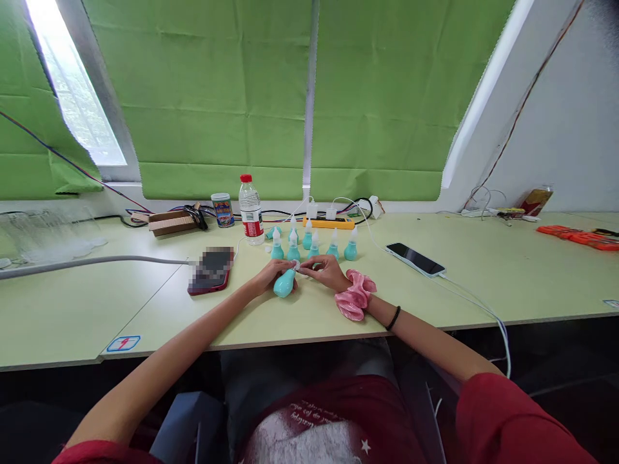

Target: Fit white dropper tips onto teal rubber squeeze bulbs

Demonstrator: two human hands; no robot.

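Observation:
Just above the near part of the table, a teal squeeze bulb point(284, 283) with a clear tip lies tilted between my two hands. My left hand point(269, 276) is closed around the bulb's neck from the left side. From the right, the fingers of my right hand point(329, 272) pinch the clear tip. Beyond my hands, several similar teal bulbs with clear nozzles point(293, 248) stand upright in a loose group. One more teal bulb point(274, 232) lies on its side behind them, near the water bottle.
A red-capped water bottle point(251, 212), a printed can point(222, 210) and an open cardboard box point(173, 222) stand at the back. Left lies a red-edged phone point(213, 269); right lies a phone on a cable point(416, 259). A yellow power strip point(329, 223) sits behind. Orange tool cases point(578, 237) lie far right.

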